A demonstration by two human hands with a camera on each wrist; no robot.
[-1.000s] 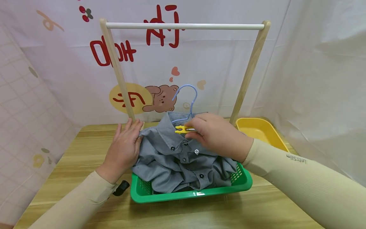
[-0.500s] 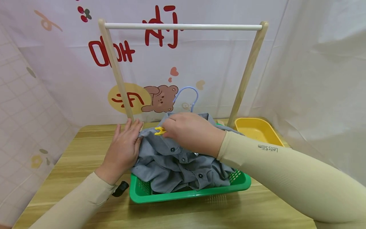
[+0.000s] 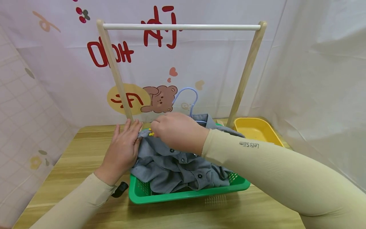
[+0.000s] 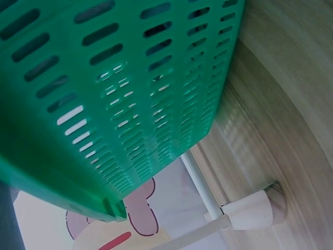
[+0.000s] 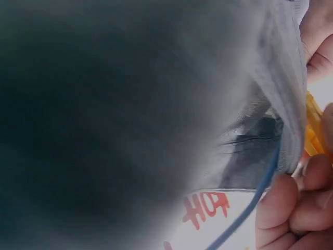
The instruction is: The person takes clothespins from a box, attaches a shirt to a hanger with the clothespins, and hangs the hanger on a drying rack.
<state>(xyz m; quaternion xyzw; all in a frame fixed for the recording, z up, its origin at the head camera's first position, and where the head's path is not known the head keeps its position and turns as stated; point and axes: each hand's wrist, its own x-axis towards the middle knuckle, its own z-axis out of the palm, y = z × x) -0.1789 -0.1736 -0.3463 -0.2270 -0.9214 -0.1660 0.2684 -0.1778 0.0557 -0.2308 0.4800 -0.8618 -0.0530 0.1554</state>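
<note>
A grey button-up shirt lies bunched in a green basket, a blue hanger inside its collar. My left hand holds the shirt's left shoulder at the basket's edge, several fingers stretched out and the thumb at the cloth. Pinched in my right hand is a yellow clothespin, its tips close to that shoulder fold; most of it is hidden behind the fingers. In the right wrist view the clothespin sits beside the shirt's edge, with the hanger running below the cloth.
Behind the basket stands a wooden rack with a white crossbar. A yellow tray is at the right, on the wooden table. Printed cloth hangs at the back. The rack's foot shows in the left wrist view.
My right hand has moved left with the clothespin, from the collar to the shoulder by my left hand. The left hand has stayed in place.
</note>
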